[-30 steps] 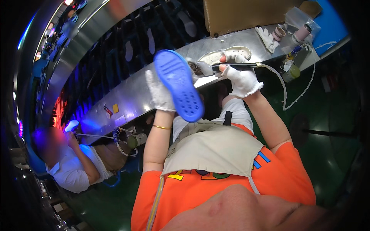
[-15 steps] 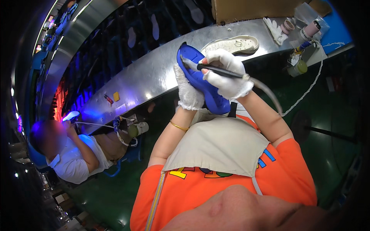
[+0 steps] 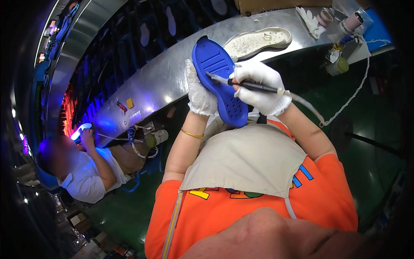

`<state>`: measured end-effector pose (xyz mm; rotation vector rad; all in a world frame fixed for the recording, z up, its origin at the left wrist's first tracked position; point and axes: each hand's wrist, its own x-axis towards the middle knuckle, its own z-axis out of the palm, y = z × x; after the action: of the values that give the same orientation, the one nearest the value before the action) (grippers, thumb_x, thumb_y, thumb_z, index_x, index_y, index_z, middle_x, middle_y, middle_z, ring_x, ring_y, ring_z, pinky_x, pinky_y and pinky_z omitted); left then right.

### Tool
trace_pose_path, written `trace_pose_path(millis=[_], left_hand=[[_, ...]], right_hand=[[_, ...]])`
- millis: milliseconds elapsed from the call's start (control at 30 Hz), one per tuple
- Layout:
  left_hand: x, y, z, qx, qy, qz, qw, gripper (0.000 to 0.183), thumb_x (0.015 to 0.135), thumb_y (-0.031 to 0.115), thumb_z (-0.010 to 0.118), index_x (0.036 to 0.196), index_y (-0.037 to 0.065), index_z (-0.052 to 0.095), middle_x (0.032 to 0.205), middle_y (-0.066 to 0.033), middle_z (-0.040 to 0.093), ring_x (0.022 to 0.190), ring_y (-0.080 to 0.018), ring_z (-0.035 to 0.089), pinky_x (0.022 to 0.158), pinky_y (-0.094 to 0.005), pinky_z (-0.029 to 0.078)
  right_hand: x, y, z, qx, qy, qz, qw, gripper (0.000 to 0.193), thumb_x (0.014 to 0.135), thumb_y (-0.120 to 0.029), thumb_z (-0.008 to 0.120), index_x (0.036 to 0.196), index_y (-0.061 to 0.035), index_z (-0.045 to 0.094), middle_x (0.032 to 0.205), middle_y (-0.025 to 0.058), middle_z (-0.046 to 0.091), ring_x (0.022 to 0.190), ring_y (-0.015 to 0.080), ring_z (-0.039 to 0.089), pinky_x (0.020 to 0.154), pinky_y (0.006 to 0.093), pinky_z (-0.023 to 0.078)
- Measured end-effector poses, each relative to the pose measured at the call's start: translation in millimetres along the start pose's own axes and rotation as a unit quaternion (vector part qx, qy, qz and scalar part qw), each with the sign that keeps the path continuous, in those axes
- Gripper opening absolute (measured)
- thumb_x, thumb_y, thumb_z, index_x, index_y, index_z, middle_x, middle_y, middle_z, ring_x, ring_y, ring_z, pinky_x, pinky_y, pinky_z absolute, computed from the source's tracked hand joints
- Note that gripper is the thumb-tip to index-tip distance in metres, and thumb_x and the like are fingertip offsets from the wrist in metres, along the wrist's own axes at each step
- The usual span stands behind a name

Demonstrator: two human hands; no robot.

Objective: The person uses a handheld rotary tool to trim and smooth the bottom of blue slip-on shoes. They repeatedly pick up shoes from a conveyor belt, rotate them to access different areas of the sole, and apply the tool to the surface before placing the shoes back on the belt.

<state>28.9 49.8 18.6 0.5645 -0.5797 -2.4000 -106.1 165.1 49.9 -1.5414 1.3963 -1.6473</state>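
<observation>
The blue rubber shoe sole with small round holes now sits a little lower and nearer the body than half a second ago, centre-top of the frame, its flat face turned up to the camera. A second ago it was held out over the bench with the tool off to one side. Now the tip of the slim black pen-like tool with a pale hose rests on the sole's middle, so the work on that surface looks to be under way rather than being set up.

The left hand in a white knit glove is wrapped around the sole's left edge, holding it firmly from behind. The right hand, also white-gloved, pinches the tool like a pen, fingers clenched around its barrel, and overlaps the sole's right edge.

On the curved shiny metal bench just behind lies a dirty white shoe sole, near the blue one but apart from it. Upper right of the frame hold rolls of tape, a spare white glove and a small greenish jar. A brown cardboard box edge shows at the top. Left on the bench sit a small yellow square tag and a red one. At lower left a co-worker in a white shirt works under violet light.
</observation>
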Motion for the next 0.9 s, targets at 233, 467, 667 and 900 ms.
trace_pose_path(millis=[233,467,667,900], left_hand=[[-23.2,-5.9,2.1,0.060,-0.061,-0.076,0.993,0.081,0.086,0.071,0.032,0.132,0.005,0.044,0.124,-0.0131,0.055,0.113,-0.0254,0.054,0.099,-0.0391,0.043],[-19.4,-14.1,1.3,0.128,-0.045,-0.128,0.982,0.093,0.077,0.081,0.027,0.136,0.009,0.039,0.126,-0.0118,0.052,0.114,-0.0241,0.053,0.099,-0.0394,0.044],[15.7,-8.4,5.4,0.059,-0.065,0.025,0.996,0.098,0.073,0.085,0.024,0.133,0.010,0.043,0.120,-0.0143,0.057,0.107,-0.0275,0.057,0.094,-0.0414,0.048],[40.3,10.8,6.4,-0.008,-0.074,0.162,0.984,0.102,0.070,0.087,0.027,0.133,0.009,0.043,0.122,-0.0161,0.055,0.102,-0.0291,0.059,0.090,-0.0448,0.050]], right_hand=[[-24.3,-0.3,-10.8,0.110,0.003,0.176,0.978,0.013,0.079,0.003,0.064,0.090,-0.0028,0.058,0.090,0.0064,0.063,0.078,0.0094,0.058,0.071,0.0246,0.049],[-24.0,-2.6,-9.7,0.169,0.001,0.174,0.970,0.010,0.080,0.001,0.064,0.086,-0.0035,0.057,0.088,0.0051,0.061,0.078,0.0091,0.056,0.073,0.0253,0.047],[-3.1,18.2,-4.7,0.129,0.058,0.069,0.988,0.008,0.079,-0.002,0.069,0.085,-0.0027,0.064,0.085,0.0042,0.065,0.077,0.0086,0.060,0.073,0.0241,0.050],[20.4,11.4,-7.5,0.236,-0.005,0.114,0.965,0.007,0.079,-0.002,0.066,0.085,-0.0035,0.062,0.087,0.0045,0.066,0.081,0.0102,0.061,0.072,0.0256,0.051]])
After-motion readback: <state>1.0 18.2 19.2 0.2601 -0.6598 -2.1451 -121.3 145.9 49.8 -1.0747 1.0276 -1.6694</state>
